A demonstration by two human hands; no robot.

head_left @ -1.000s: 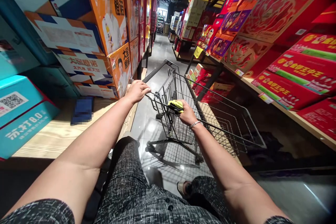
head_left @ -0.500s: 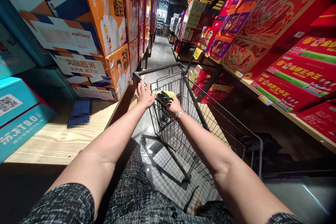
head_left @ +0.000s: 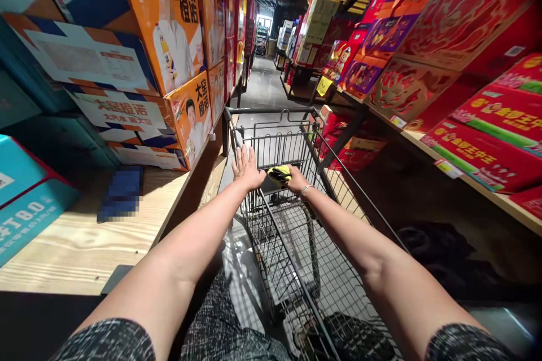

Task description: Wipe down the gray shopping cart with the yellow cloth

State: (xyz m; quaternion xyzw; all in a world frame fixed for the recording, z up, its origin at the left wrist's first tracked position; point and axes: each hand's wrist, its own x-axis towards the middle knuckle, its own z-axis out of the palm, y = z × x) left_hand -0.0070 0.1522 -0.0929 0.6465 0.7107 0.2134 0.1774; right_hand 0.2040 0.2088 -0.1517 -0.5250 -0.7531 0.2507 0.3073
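Note:
A black wire shopping cart (head_left: 273, 110) stands in front of me, with its mesh side running toward my body. My left hand (head_left: 248, 170) is open at the cart's left side rail, fingers spread; whether the palm presses on the rail I cannot tell. Gripped in my right hand (head_left: 297, 180), over the basket, is a yellow-and-black folded bundle (head_left: 279, 174) that looks soft, like fabric. The thumb of my left hand points toward this bundle, close to it.
Orange drink cartons (head_left: 188, 118) are stacked on a wooden shelf (head_left: 122, 242) at left, beside a teal box (head_left: 38, 208) and a dark blue item (head_left: 121, 192). Red gift boxes (head_left: 466, 152) line the right shelf. A grey-floored aisle (head_left: 269, 76) runs ahead between them.
The cart has swung round, so its basket now lies more squarely before me. Both hands have shifted slightly right and down, the right still holding the bundle.

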